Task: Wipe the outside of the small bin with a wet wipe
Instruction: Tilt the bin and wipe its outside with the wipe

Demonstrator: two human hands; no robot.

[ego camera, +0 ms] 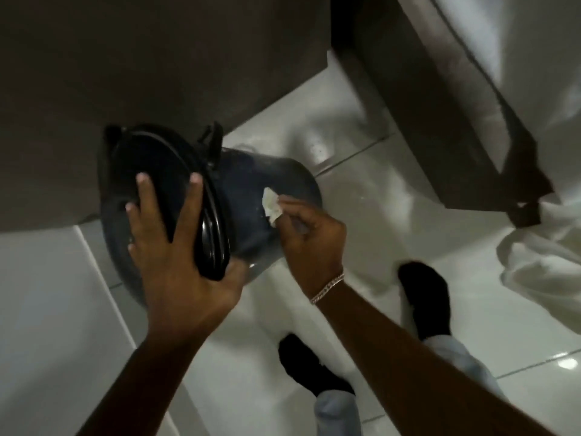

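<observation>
The small bin [251,196], dark with a black lid [176,190], is tipped over on its side above the pale tiled floor [408,215], its lid end turned toward the left and its rounded body running off to the right. The left hand [182,259] grips the lid end: its fingers [147,199] are spread flat across the face of the lid while the thumb wraps under the lid's lower edge, so this grip is wide but firmly closed around the bin. The right hand [308,234] sits against the side wall of the bin, just right of the lid, with its fingertips pinched tight on a small crumpled white wet wipe [272,206] that is pressed to the bin's outer surface. A chain bracelet [327,287] circles the right wrist. Behind the bin, a dark brown panel [157,58] fills the upper left of the view, touching or very near the lid end; which it is cannot be told. Below the bin, two feet in black socks [424,303] stand on the floor, with light trouser hems above them. Well to the right of the bin, a white cloth [534,256] hangs down off a dark-edged piece of furniture [440,105] toward the floor.
</observation>
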